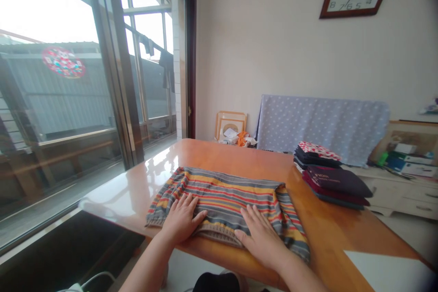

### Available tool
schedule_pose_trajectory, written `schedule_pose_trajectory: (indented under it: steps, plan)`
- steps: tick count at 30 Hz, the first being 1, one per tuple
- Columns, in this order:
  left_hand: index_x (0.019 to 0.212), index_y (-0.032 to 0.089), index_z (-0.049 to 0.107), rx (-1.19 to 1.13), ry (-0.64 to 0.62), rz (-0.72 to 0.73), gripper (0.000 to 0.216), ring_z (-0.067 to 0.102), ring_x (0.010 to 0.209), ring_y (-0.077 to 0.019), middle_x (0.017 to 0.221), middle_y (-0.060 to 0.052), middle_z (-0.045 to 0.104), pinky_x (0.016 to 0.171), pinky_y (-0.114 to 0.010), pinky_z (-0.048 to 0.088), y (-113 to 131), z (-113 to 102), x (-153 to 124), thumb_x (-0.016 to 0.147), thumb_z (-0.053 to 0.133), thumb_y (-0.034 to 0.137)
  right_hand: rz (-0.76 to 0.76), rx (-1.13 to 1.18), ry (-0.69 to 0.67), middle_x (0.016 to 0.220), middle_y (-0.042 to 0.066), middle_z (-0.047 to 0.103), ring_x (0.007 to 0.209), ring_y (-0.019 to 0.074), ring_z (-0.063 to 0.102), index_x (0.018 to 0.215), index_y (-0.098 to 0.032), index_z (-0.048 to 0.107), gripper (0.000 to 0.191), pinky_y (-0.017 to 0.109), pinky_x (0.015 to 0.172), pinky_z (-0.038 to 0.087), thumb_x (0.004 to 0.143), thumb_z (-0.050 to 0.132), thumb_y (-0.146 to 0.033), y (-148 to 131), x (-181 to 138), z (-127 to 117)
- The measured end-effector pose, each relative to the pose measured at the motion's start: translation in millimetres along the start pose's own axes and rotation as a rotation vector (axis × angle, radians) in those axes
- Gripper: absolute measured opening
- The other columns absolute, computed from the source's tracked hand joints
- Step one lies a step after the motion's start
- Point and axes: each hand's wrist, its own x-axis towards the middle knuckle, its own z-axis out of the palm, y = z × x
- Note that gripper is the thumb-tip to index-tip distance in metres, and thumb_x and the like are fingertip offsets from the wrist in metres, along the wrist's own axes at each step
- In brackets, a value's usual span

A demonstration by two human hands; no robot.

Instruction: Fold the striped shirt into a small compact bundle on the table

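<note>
On the near edge of the table (328,232), the left hand (181,219) and right hand (262,235) were pressed flat, fingers spread, gripping nothing, on a folded striped garment (229,196). Two stacks of folded clothes (328,175) were seen well apart, to the right.

Striped knit cloth garment (226,200), glossy wooden table (328,232)

- We see folded clothes (330,175) stacked by the table's (222,155) right edge.
- We also find a white sheet (386,271) at its near right corner.
</note>
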Motion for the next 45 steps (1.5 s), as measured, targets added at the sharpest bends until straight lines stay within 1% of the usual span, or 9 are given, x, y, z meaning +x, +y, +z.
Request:
schedule_pose_trajectory:
  steps: [9, 13, 16, 20, 26, 32, 38, 41, 45]
  plan:
    - [0.148, 0.029, 0.047, 0.027, -0.043, -0.015, 0.079, 0.024, 0.150, -0.0352, 0.159, -0.009, 0.038, 0.120, -0.054, 0.018, -1, -3, -4, 0.087, 0.036, 0.078, 0.048, -0.094, -0.134, 0.165, 0.005, 0.015, 0.154, 0.0281, 0.010, 0.158, -0.022, 0.027, 0.085, 0.048, 0.125, 0.007, 0.093, 0.021, -0.075, 1, -1, 5]
    - [0.133, 0.023, 0.059, -0.004, 0.078, 0.054, 0.061, 0.049, 0.134, -0.0312, 0.141, -0.012, 0.057, 0.112, -0.044, 0.035, -1, -14, 9, 0.095, 0.036, 0.065, 0.040, -0.108, -0.121, 0.165, 0.006, 0.018, 0.153, 0.0283, 0.013, 0.157, -0.020, 0.029, 0.087, 0.049, 0.125, 0.007, 0.092, 0.020, -0.077, 3, -1, 10]
    - [0.131, 0.016, 0.058, 0.039, 0.180, -0.010, 0.054, 0.050, 0.132, -0.0289, 0.142, -0.016, 0.056, 0.111, -0.039, 0.036, -8, -19, 23, 0.099, 0.034, 0.051, 0.040, -0.111, -0.105, 0.164, 0.007, 0.020, 0.153, 0.0290, 0.015, 0.156, -0.020, 0.032, 0.088, 0.050, 0.125, 0.010, 0.091, 0.021, -0.078, 6, -1, 14]
    - [0.118, 0.015, 0.065, 0.116, 0.137, -0.110, 0.050, 0.050, 0.131, -0.0331, 0.138, -0.019, 0.058, 0.110, -0.045, 0.035, -26, -16, 31, 0.096, 0.040, 0.052, 0.037, -0.108, -0.086, 0.163, 0.007, 0.023, 0.153, 0.0290, 0.016, 0.156, -0.021, 0.033, 0.087, 0.050, 0.125, 0.012, 0.091, 0.025, -0.078, 7, 0, 16]
    - [0.103, 0.018, 0.069, 0.218, 0.109, -0.107, 0.049, 0.057, 0.120, -0.0310, 0.122, -0.016, 0.066, 0.112, -0.048, 0.030, -31, -19, 44, 0.096, 0.038, 0.055, 0.029, -0.084, -0.064, 0.162, 0.006, 0.026, 0.153, 0.0290, 0.016, 0.156, -0.022, 0.034, 0.085, 0.049, 0.125, 0.013, 0.091, 0.028, -0.077, 6, -1, 14]
    - [0.128, 0.016, 0.061, 0.216, 0.140, -0.041, 0.052, 0.044, 0.137, -0.0314, 0.143, -0.018, 0.054, 0.113, -0.048, 0.030, -15, -22, 97, 0.098, 0.032, 0.048, 0.033, -0.050, -0.087, 0.162, 0.005, 0.024, 0.152, 0.0309, 0.016, 0.155, -0.025, 0.034, 0.082, 0.052, 0.124, 0.014, 0.092, 0.029, -0.077, 5, 1, 10]
    - [0.154, 0.026, 0.036, 0.165, 0.066, 0.011, 0.065, 0.015, 0.153, -0.0298, 0.166, -0.007, 0.024, 0.119, -0.057, 0.018, -10, 10, 133, 0.098, 0.023, 0.059, 0.033, -0.034, -0.100, 0.161, 0.008, 0.023, 0.151, 0.0339, 0.020, 0.154, -0.022, 0.037, 0.082, 0.054, 0.123, 0.018, 0.091, 0.035, -0.075, 3, 3, 3]
    - [0.153, 0.029, 0.038, 0.153, -0.037, 0.008, 0.073, 0.018, 0.152, -0.0326, 0.165, -0.005, 0.027, 0.117, -0.063, 0.017, -16, 27, 137, 0.095, 0.021, 0.069, 0.019, -0.025, -0.106, 0.160, 0.009, 0.024, 0.150, 0.0351, 0.021, 0.153, -0.022, 0.039, 0.080, 0.055, 0.123, 0.020, 0.091, 0.038, -0.073, 4, 6, 2]
    - [0.153, 0.031, 0.039, 0.159, -0.022, 0.020, 0.077, 0.020, 0.152, -0.0329, 0.164, -0.005, 0.029, 0.116, -0.065, 0.017, -24, 39, 137, 0.092, 0.017, 0.073, 0.025, -0.031, -0.127, 0.161, 0.008, 0.022, 0.151, 0.0343, 0.019, 0.154, -0.021, 0.036, 0.081, 0.054, 0.123, 0.018, 0.092, 0.036, -0.073, 4, 7, 3]
